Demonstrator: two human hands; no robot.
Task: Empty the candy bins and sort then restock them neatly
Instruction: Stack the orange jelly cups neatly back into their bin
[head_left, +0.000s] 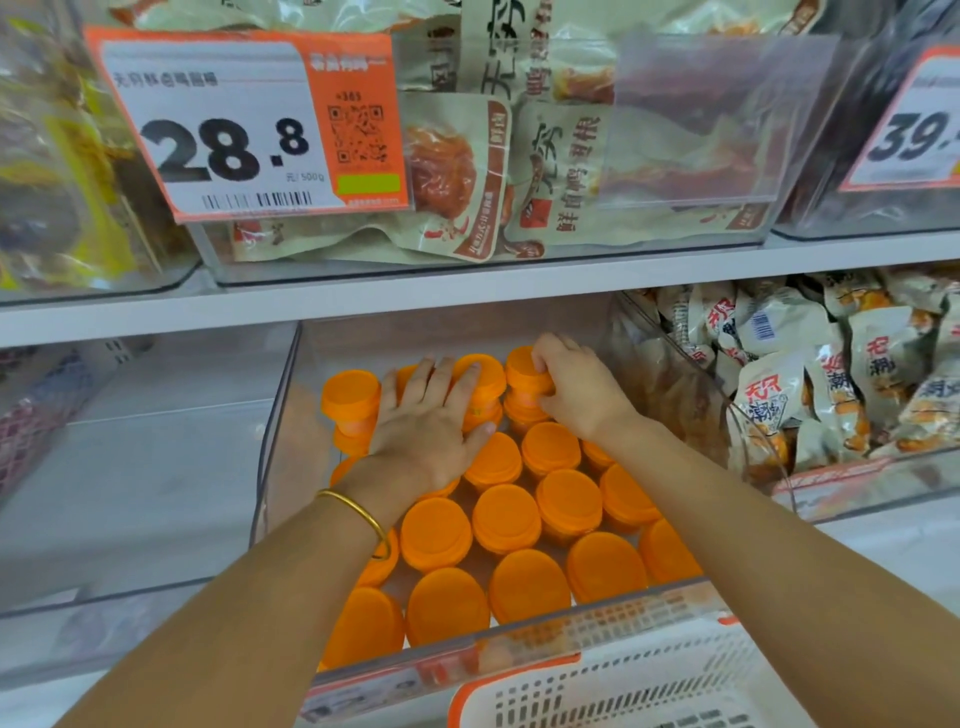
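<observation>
I see L hand (426, 423) flat, fingers straight, resting on stacked orange cups (475, 382) at back of bin (278, 415); R hand (579, 389) curls round neighbour cup (522, 371).

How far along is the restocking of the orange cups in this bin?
Done: a bottom layer of orange-lidded cups fills the clear bin in neat rows. In hand: a second layer starts at the back; the right hand grips one stacked cup, and the left hand lies flat on cups beside it. Left: probably the rest of the second layer.
</observation>
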